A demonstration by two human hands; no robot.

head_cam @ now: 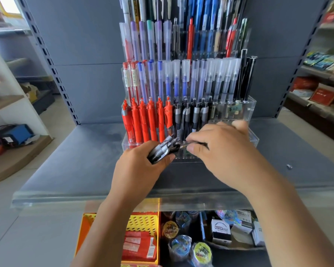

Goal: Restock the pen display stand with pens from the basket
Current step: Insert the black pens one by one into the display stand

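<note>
Left grip [141, 166] curled tight round a bundle of grey pens [163, 149], just in front of the pen stand [247, 112] on the shelf [75, 160]; right grip [220, 151] pinches one pen out of it, I judge. Risk: pulling one drags others loose, or my knuckles knock the front row. Front row: red pens [143, 122] left, dark pens [191, 114] middle, right slots bare. Yellow basket [143, 220] below holds red packets

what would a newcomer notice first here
First the clear pen stand on the grey shelf, with a bright block of red pens at its lower left. In front of it, the left hand grips a bundle of grey pens while the right hand pinches one pen from it.
</note>
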